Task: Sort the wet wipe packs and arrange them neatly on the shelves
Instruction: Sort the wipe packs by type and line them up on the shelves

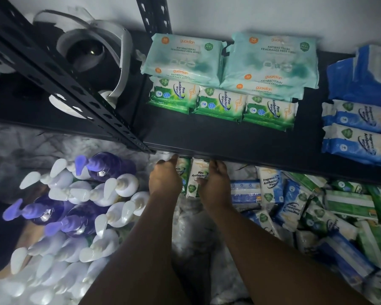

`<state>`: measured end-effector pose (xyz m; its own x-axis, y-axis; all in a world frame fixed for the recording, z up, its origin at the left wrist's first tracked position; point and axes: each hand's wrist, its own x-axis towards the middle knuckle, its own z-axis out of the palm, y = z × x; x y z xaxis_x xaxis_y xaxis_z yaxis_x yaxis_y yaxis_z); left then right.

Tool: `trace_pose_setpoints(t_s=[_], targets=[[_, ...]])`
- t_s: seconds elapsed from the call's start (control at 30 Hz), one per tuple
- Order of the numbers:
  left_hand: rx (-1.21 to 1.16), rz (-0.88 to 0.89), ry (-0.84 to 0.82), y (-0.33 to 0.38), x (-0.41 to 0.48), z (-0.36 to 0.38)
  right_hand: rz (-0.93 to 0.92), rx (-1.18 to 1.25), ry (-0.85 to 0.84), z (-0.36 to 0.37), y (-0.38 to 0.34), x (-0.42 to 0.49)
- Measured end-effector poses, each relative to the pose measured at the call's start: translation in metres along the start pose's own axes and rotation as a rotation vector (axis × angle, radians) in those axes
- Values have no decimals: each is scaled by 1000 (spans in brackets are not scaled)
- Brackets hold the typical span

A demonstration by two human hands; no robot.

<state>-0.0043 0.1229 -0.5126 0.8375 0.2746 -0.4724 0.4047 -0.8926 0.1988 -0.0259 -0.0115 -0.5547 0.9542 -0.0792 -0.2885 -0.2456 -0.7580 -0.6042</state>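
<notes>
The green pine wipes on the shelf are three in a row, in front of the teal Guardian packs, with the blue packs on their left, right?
Not quite. The head view shows the blue fragrance-free packs to the right of the green pine wipes, not the left. The rest holds: three in a row on the shelf, in front of the teal Guardian packs.

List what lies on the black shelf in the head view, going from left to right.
White-strapped headset → left Guardian stack → right Guardian stack → blue packs. Green Pine packs left out: they lie in front of both Guardian stacks.
</notes>
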Motion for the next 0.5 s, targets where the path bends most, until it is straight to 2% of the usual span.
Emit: trace_pose_setpoints(t_s=[0.2, 0.3, 0.4, 0.47, 0.5], targets=[[66, -42, -22, 8, -4, 1, -2, 33, 26, -6, 5, -10], [37, -76, -19, 15, -23, 5, -135, 46, 57, -33, 13, -37], [-20, -57, -13, 28, -53, 10, -216, 3, 128, -65, 54, -71], [-25, -16, -3, 40, -80, 15, -156, -55, 138, -91, 90, -92], [-47, -6, -23, 47, -94, 18, -68, -48, 121, -105, 107, -103]])
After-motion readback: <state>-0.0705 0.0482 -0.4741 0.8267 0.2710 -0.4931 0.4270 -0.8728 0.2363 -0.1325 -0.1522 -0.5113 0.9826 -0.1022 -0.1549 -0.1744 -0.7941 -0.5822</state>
